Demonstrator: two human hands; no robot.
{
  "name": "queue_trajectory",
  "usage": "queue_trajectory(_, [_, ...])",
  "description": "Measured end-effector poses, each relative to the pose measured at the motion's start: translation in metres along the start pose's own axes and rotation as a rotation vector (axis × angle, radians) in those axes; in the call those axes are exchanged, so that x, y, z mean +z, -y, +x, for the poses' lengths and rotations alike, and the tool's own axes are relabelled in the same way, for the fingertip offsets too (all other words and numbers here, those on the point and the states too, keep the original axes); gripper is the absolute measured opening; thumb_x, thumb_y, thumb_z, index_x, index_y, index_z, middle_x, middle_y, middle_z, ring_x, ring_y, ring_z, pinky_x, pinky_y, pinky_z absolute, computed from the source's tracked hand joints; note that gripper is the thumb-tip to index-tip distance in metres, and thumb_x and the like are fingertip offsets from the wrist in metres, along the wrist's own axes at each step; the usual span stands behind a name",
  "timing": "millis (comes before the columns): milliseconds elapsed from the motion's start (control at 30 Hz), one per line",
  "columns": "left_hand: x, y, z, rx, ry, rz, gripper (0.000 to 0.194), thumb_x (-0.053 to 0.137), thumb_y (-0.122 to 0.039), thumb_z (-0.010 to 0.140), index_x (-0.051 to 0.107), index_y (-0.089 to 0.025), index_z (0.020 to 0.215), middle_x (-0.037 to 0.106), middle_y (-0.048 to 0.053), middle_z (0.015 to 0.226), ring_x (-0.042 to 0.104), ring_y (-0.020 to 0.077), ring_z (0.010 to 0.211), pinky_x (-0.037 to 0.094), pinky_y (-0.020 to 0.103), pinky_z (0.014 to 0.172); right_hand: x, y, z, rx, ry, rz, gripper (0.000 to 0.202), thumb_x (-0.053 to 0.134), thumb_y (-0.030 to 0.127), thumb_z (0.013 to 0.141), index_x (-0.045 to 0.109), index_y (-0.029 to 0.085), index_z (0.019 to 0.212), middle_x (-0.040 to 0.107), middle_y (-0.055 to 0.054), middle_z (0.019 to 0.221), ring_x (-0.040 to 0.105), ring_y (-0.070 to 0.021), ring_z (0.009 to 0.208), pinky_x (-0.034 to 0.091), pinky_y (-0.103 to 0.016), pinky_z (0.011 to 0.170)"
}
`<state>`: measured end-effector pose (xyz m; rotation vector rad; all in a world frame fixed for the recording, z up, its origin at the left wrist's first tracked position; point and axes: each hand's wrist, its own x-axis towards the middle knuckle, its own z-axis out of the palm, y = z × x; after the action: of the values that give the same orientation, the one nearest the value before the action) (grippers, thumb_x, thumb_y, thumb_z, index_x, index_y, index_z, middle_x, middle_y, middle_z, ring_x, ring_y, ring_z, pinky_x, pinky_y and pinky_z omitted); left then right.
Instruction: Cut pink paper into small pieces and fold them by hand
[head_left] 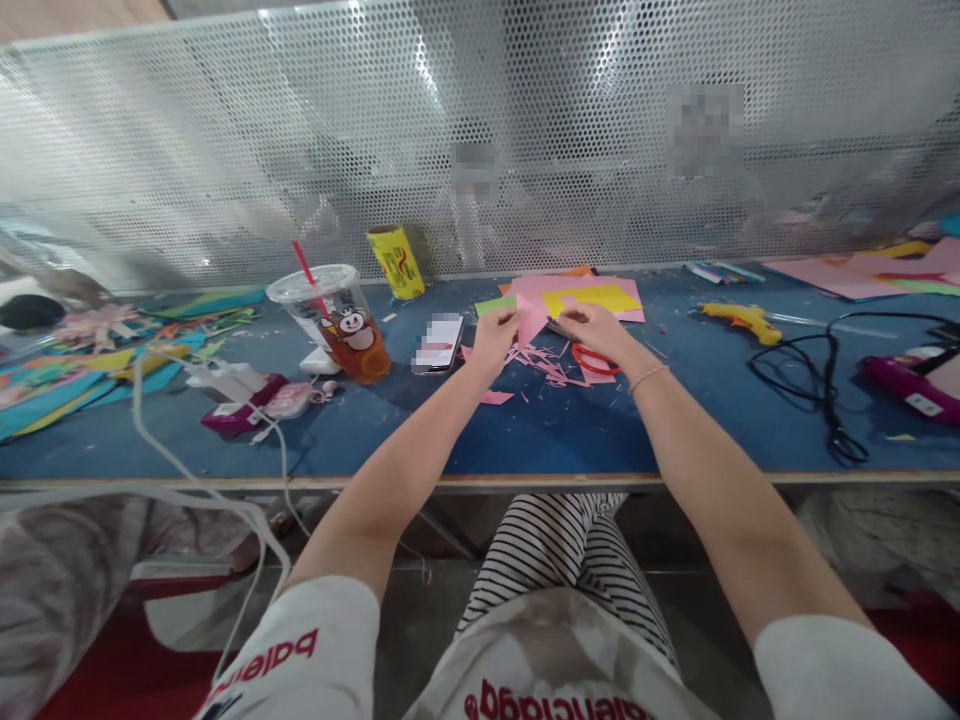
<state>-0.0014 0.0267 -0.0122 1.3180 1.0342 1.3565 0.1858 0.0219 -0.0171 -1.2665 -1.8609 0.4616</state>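
Note:
My left hand [496,335] is closed, pinching a small piece of pink paper [531,318] between thumb and fingers. To its right, my right hand [592,330] is curled around scissors; their red handle loop [596,360] shows below the palm, and a dark blade part appears near the fingertips by the pink paper. Below and between both hands lie thin pink paper strips [551,365]. Just behind the hands are stacked sheets: a yellow sheet [600,299], larger pink sheets [631,288] and a green piece [491,305].
Left of my hands are a phone [442,343], a lidded drink cup [352,340], a yellow can [397,262] and a purple power strip [244,405] with white cables. At right lie a yellow glue gun [741,321] and black cable [829,375]. A perforated metal screen [570,200] stands behind.

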Motion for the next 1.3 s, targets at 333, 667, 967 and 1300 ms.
queue_trajectory(333, [0.002, 0.007, 0.000, 0.213, -0.095, 0.179, 0.014, 0.067, -0.022, 0.067, 0.058, -0.015, 0.075, 0.057, -0.001, 0.070, 0.051, 0.0089, 0.065, 0.039, 0.019, 0.059, 0.022, 0.013, -0.001, 0.086, 0.048, 0.316, 0.032, 0.062, 0.046, 0.068, 0.060, 0.014, 0.067, 0.055, 0.001, 0.058, 0.048, -0.0097, 0.055, 0.037, -0.024, 0.056])
queue_trajectory(667, [0.007, 0.005, -0.010, 0.059, 0.258, 0.000, 0.022, 0.068, -0.033, 0.068, 0.059, -0.014, 0.076, 0.057, -0.002, 0.062, 0.052, 0.0080, 0.052, 0.044, 0.021, 0.053, 0.020, 0.020, -0.003, 0.029, 0.021, 0.176, 0.043, 0.064, 0.052, 0.062, 0.041, 0.018, 0.053, 0.036, 0.008, 0.051, 0.031, -0.0058, 0.050, 0.024, -0.022, 0.049])
queue_trajectory(967, [0.001, -0.009, -0.005, -0.126, 0.199, -0.220, 0.019, 0.059, -0.006, 0.059, 0.063, -0.010, 0.078, 0.062, 0.000, 0.061, 0.057, 0.0098, 0.054, 0.050, 0.024, 0.055, 0.012, 0.003, 0.004, 0.230, 0.010, 0.711, 0.040, 0.077, 0.032, 0.048, 0.045, 0.018, 0.067, 0.049, 0.006, 0.061, 0.054, -0.0081, 0.057, 0.048, -0.025, 0.061])
queue_trajectory(1300, [-0.004, -0.006, 0.002, -0.156, 0.285, -0.206, 0.022, 0.059, -0.001, 0.064, 0.065, -0.009, 0.084, 0.068, 0.005, 0.075, 0.063, 0.0097, 0.062, 0.053, 0.021, 0.063, 0.014, -0.001, 0.009, 0.227, -0.161, 0.654, 0.029, 0.068, 0.022, 0.055, 0.057, 0.015, 0.081, 0.059, 0.001, 0.071, 0.056, -0.0086, 0.060, 0.048, -0.024, 0.061])
